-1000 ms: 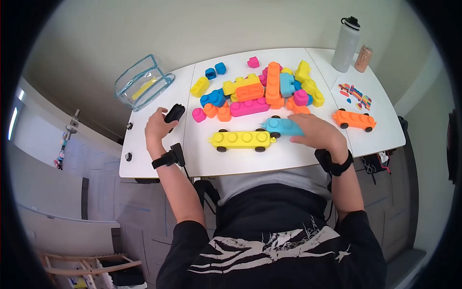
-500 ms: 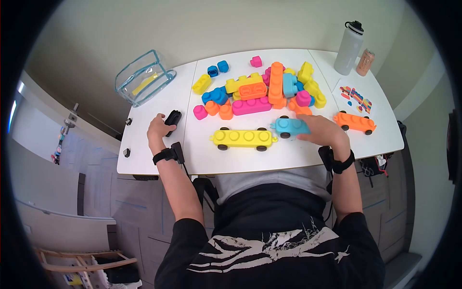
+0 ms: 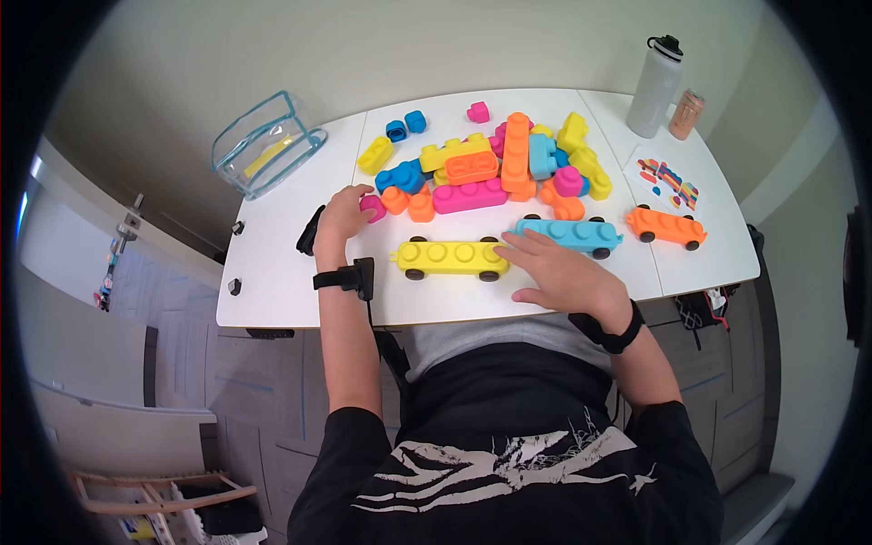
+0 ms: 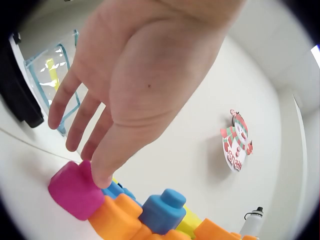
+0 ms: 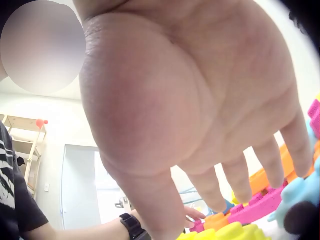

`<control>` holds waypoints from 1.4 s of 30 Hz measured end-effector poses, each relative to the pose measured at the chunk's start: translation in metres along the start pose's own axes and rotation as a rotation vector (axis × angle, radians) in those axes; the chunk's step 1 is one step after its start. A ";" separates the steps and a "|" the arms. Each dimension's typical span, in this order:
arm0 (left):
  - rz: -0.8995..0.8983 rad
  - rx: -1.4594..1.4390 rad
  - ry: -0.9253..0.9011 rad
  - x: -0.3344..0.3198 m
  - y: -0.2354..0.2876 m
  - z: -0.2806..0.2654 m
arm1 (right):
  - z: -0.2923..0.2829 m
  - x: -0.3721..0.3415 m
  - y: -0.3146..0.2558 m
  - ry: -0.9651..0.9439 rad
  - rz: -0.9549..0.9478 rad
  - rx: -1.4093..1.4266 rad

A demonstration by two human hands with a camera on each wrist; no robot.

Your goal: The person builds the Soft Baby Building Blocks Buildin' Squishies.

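Observation:
My left hand (image 3: 343,216) reaches down to a small pink block (image 3: 373,209) at the pile's left front corner. In the left wrist view its thumb lies right at that pink block (image 4: 75,192), the other fingers loosely extended. My right hand (image 3: 568,280) is spread flat, palm down, its fingertips over the right end of a yellow wheeled block base (image 3: 440,258). Just beyond those fingers stands a light blue wheeled base (image 3: 577,235). An orange wheeled base (image 3: 668,226) is farther right.
Several coloured blocks form a pile, including a long pink block (image 3: 470,196). A black object (image 3: 310,231) lies left of my left hand. A clear zip bag (image 3: 263,150), a water bottle (image 3: 654,91), a can (image 3: 687,114) and a picture sheet (image 3: 647,193) surround the pile.
My left hand has left the black object and moved right to the pink block. My right hand has let go of the light blue base, now farther right, and moved left over the yellow one.

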State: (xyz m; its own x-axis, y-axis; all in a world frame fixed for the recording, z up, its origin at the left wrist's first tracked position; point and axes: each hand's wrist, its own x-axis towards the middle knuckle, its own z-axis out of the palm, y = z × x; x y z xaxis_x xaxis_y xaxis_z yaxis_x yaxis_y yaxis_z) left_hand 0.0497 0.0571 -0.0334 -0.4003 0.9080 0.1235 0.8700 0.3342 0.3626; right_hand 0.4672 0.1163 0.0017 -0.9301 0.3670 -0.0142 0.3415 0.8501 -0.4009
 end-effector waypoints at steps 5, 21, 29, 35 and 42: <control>-0.053 0.008 -0.034 0.001 0.006 -0.002 | 0.013 0.007 -0.006 -0.054 -0.002 -0.052; 0.247 -0.163 -0.469 -0.047 0.077 -0.047 | 0.028 0.014 0.006 -0.002 0.008 -0.062; 0.156 -0.140 -0.499 -0.041 0.078 -0.034 | 0.021 0.014 0.001 -0.071 0.070 -0.032; 0.195 -0.143 -0.485 -0.042 0.082 -0.032 | 0.023 0.017 0.001 -0.075 0.079 -0.030; 0.199 -0.101 -0.519 -0.039 0.076 -0.025 | 0.033 0.015 0.008 0.023 0.013 -0.066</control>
State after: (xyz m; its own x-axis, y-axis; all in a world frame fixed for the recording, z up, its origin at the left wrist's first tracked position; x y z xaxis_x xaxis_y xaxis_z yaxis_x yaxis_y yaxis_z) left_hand 0.1243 0.0405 0.0120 -0.0151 0.9649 -0.2623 0.8721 0.1411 0.4686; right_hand 0.4511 0.1162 -0.0314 -0.9225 0.3861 0.0022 0.3625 0.8681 -0.3390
